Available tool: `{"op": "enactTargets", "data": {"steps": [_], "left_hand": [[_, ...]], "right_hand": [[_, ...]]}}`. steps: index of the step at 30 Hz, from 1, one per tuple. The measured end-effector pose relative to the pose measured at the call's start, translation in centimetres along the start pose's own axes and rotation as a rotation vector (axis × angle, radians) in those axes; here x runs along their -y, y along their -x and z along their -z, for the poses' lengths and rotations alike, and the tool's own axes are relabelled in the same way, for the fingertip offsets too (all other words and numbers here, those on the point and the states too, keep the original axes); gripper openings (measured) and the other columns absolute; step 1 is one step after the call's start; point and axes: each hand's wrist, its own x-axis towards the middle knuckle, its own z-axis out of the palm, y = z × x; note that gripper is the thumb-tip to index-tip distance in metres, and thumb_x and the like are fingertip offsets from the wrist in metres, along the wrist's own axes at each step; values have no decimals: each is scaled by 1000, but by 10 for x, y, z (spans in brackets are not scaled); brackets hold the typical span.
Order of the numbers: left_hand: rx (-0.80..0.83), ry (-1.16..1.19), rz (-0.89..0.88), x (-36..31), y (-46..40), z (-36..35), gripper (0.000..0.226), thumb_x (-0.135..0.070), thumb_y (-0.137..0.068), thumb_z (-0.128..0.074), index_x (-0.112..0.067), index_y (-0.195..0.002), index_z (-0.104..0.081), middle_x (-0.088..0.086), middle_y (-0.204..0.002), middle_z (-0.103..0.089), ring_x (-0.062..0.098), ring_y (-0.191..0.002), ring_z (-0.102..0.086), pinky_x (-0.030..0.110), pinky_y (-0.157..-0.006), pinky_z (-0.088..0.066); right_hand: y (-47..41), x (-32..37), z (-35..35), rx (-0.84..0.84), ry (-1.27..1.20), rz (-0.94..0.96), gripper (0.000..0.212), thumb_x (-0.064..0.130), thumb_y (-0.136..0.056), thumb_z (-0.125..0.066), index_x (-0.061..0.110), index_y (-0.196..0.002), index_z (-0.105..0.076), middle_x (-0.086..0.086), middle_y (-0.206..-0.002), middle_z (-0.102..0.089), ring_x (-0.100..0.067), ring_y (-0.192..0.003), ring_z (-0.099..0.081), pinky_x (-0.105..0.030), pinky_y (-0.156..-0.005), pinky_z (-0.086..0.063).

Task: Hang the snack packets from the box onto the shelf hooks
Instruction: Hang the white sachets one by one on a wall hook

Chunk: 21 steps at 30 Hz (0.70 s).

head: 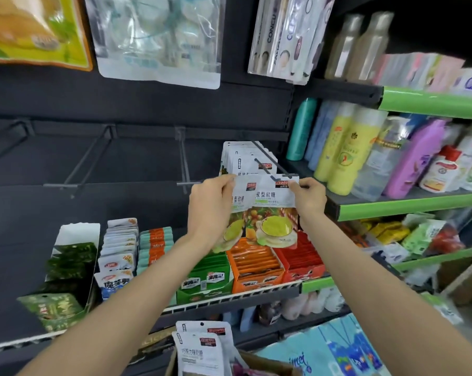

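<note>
Through the head camera I saw both hands raised to the dark shelf wall. The left hand pinched the upper left edge of two overlapping snack packets, fingers curled over the top, thumb behind. The right hand pinched the upper right corner of the front packet, just at the tip of the black hook. The packets' tops sat level with the hook's end (I could not tell whether the hole was already threaded on it). Behind them, a row of hung packets of the same white kind filled that hook back to the wall. To the left, three bare hooks stuck out from the panel. At the bottom edge, more white packets stood in the cardboard box. Below the hands, orange and red display boxes sat on the wire-fronted shelf, and bottles lined the green-edged shelf to the right.
</note>
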Motion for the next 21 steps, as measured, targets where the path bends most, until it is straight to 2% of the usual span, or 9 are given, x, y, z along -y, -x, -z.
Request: {"op": "enactTargets", "data": {"steps": [3,6,8,12,14,16,17,19,21], "left_hand": [[6,-12,-1,0,-4,-5,27,-18,-98,-48,-16,-117,-67,-2,-91,-73,9,-69,-60,23,-63,-46],[25,-14,-2,3,-7,-10,25,-18,-98,-47,-13,-107,-70,2,-84,-72,12,-67,-62,30,-60,-49],[40,-40,2,5,-9,-11,25,-18,-98,-47,-9,-97,-70,6,-75,-70,14,-58,-54,31,-55,-43],[93,-1,12,8,-12,-14,26,-19,-97,-49,-4,-89,-68,11,-80,-70,25,-74,-63,36,-69,-49],[114,36,27,10,-13,-19,24,-20,-96,-52,-9,-79,-65,4,-75,-68,19,-71,-61,38,-78,-51],[133,76,43,10,-12,-25,20,-21,-94,-53,-19,-75,-56,-3,-72,-57,11,-69,-51,40,-83,-52],[149,104,54,10,-12,-29,19,-21,-94,-54,-20,-75,-56,-4,-73,-54,10,-71,-48,40,-83,-51],[179,172,94,8,-10,-38,22,-23,-92,-56,-13,-73,-59,-3,-74,-52,11,-71,-48,41,-85,-51],[181,270,152,4,-8,-45,22,-23,-91,-57,-8,-75,-62,2,-73,-56,15,-70,-53,47,-85,-51]], "right_hand": [[-16,2,-15,30,71,11,23,18,-86,-65,18,-66,-54,2,-71,-54,-19,-80,-50,-28,-71,-38],[-31,5,-29,57,143,27,6,17,-86,-65,15,-81,-63,-7,-84,-59,-20,-84,-53,-28,-70,-39],[-39,5,-38,81,193,30,10,18,-89,-61,9,-89,-66,-13,-91,-63,-24,-87,-56,-27,-71,-39],[-41,6,-47,79,199,37,18,18,-90,-60,5,-101,-61,-18,-106,-64,-31,-100,-59,-30,-78,-44],[-31,2,-39,62,125,64,24,14,-89,-59,5,-110,-54,-16,-112,-60,-28,-103,-56,-31,-84,-43],[-13,-3,-21,63,-43,61,13,15,-92,-55,10,-104,-52,-13,-109,-60,-22,-97,-57,-32,-86,-46],[-2,-4,-9,102,-163,19,4,16,-94,-52,15,-97,-51,-10,-105,-61,-19,-93,-59,-34,-85,-49],[18,-5,14,237,-340,-51,8,18,-97,-49,19,-88,-48,-6,-96,-64,-14,-84,-62,-29,-73,-53],[30,-7,32,352,-373,12,5,21,-96,-51,18,-94,-48,-4,-91,-65,-13,-80,-63,-28,-68,-53]]}}
